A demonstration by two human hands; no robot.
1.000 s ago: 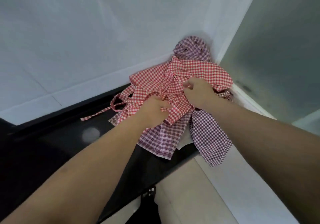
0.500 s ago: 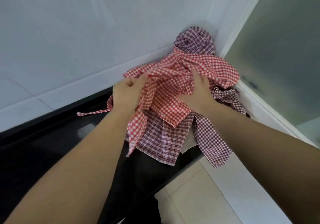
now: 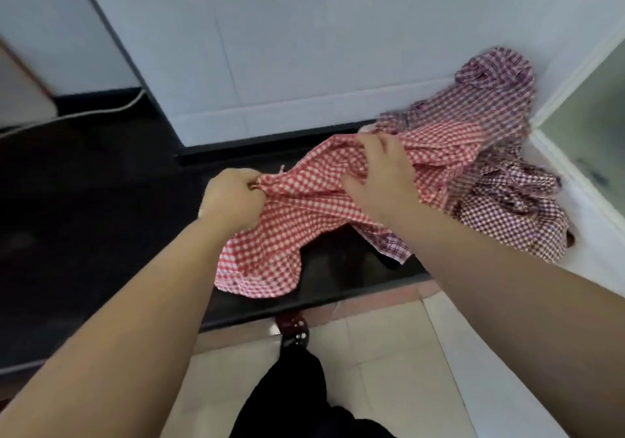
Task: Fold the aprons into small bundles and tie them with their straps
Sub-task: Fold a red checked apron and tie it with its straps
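Black counter [image 3: 101,201], white tiled wall [image 3: 287,32], aprons [image 3: 304,207]

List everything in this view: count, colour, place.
red apron: one, red-white check, over the counter, held in both hands
purple aprons: count unclear, purple-white check, heaped in the right corner against the wall
counter: one, black, across the middle
wall: white tiles, behind the counter
cable: one, white, on the counter at far left
floor: pale tiles, below the counter edge
trouser leg: one, black, bottom centre
left hand: grips the red apron's left end
right hand: grips its bunched upper edge
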